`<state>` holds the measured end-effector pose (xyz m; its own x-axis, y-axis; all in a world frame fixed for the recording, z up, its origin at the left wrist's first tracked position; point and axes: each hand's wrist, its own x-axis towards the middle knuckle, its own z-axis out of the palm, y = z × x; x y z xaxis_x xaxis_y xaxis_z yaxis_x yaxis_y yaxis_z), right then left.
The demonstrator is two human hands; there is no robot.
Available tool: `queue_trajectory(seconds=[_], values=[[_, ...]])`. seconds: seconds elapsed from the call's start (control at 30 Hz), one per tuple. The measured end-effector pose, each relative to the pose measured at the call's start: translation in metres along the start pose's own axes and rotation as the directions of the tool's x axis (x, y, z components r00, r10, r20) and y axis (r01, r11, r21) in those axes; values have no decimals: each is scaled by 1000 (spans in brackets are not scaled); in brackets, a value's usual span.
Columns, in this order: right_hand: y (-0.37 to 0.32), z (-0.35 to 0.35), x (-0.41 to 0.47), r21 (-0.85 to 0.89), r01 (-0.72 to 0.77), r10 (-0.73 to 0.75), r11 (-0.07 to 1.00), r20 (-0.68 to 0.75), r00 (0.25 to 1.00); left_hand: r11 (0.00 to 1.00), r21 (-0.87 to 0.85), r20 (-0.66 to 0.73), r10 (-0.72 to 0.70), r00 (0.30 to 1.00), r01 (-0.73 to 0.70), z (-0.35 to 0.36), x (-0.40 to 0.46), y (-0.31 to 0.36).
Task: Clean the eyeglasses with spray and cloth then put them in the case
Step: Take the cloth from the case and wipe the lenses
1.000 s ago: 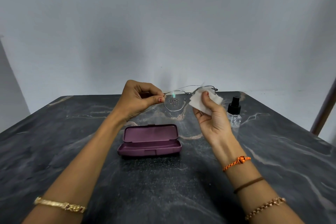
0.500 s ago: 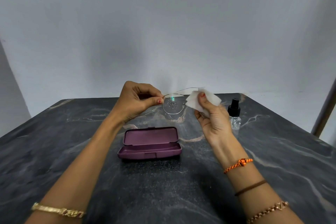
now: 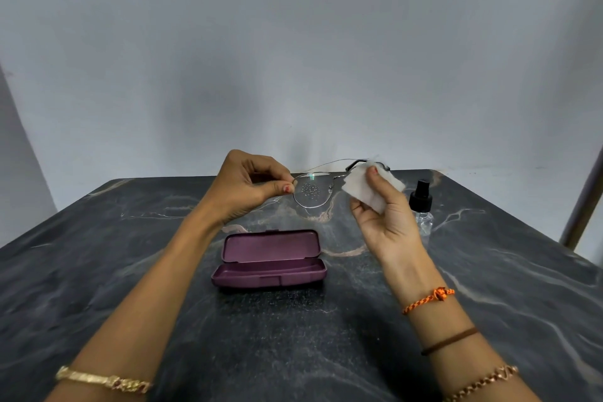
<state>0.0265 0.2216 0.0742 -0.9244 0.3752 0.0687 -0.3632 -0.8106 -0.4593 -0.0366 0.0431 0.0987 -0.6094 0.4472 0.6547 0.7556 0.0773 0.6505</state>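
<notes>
Thin wire-framed eyeglasses (image 3: 311, 192) are held up over the far part of the table, their left lens dotted with spray droplets. My left hand (image 3: 248, 188) pinches the frame at its left edge. My right hand (image 3: 383, 215) pinches a white cloth (image 3: 365, 188) folded over the right lens, which is hidden behind it. A purple glasses case (image 3: 270, 259) lies open on the table below my hands. The small clear spray bottle (image 3: 422, 207) with a black nozzle stands just right of my right hand.
The dark marbled table (image 3: 489, 271) stands against a plain grey wall. A wooden post (image 3: 584, 202) rises at the right edge of view, beyond the table's right side.
The cloth in my right hand has rubbed back and forth over the right lens. My left hand has kept its pinch on the frame. The view has tilted slightly.
</notes>
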Motion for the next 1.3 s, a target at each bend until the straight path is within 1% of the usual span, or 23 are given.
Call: queue_trajectory(seconds=[0.1, 0.17, 0.23, 0.4, 0.47, 0.53, 0.6, 0.7, 0.8, 0.87, 0.97, 1.1, 1.2, 1.3], values=[[1, -1, 1, -113, 49, -49, 992, 3, 999, 1000, -11, 5, 10, 1000, -10, 1, -1, 1], [2, -2, 1, -148, 72, -72, 986, 2, 997, 1000, -11, 0, 14, 1000, -14, 2, -1, 2], [2, -3, 1, -187, 71, -68, 980, 22, 997, 1000, -3, -8, 16, 1000, -16, 1, 0, 2], [-3, -6, 3, -351, 81, -39, 933, 124, 991, 1000, 15, -11, 14, 1000, -13, -1, -1, 3], [-8, -5, 2, -422, 125, -64, 898, 157, 985, 1000, 16, -12, 24, 1000, -24, -2, 0, 4], [-10, -5, 0, -523, 177, -95, 834, 179, 979, 1000, 2, -31, 24, 999, -24, -5, 1, 5], [-9, -4, -2, -571, 193, -102, 798, 187, 977, 1000, -10, -46, 14, 999, -15, -8, 1, 5], [-4, -2, -4, -490, 177, -109, 853, 164, 980, 1000, -15, -59, 14, 998, -15, -11, 0, 5], [-3, 0, -2, -326, 125, -112, 937, 58, 992, 999, -35, -81, 8, 997, -10, -11, 0, 3], [-4, 1, 0, -264, 75, -83, 962, -19, 996, 999, -42, -76, -2, 997, -2, -10, -1, 2], [-2, 1, 1, -224, 23, -38, 974, -63, 997, 1000, -26, -44, 12, 999, -13, -3, -1, 4], [0, 2, -2, -234, 59, -68, 970, -31, 997, 999, -15, -24, 40, 999, -40, 9, 0, 6], [-2, 0, -2, -273, 67, -59, 960, 38, 998, 998, 12, -85, 55, 995, -55, 8, 1, 6], [-4, 0, -2, -355, 92, -57, 930, 106, 993, 997, 32, -164, 70, 984, -65, 1, 2, 2]])
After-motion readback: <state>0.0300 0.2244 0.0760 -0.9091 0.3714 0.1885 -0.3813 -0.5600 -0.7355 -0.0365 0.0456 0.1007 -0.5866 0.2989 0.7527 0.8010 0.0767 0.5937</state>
